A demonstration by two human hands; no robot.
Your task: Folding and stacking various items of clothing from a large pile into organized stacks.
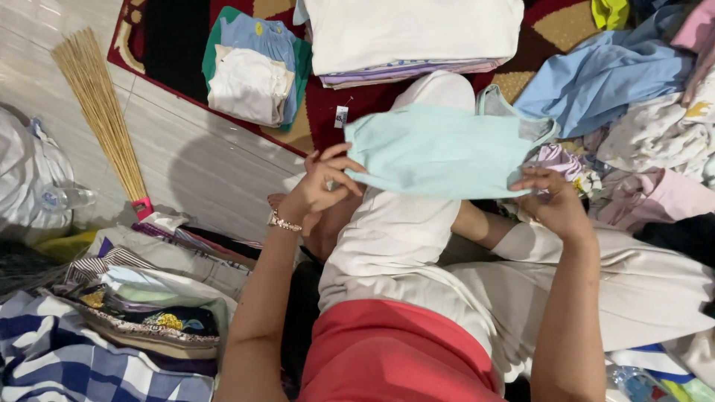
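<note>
While both hands grip it, pale green garment (439, 152) spread over lap, centre; left hand (322, 186) pinches left edge, right hand (555, 202) clamps right corner; folded stacks (253, 71) far on rug; unfolded pile (655, 126) right, approx. half left.

The blue shirt (603, 74) runs under other clothes; the checked cloth (67, 357) is cut off at the corner

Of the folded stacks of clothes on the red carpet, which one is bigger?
The stack with the white top, at the upper middle; the smaller stack, left of it, has blue and green garments.
</note>
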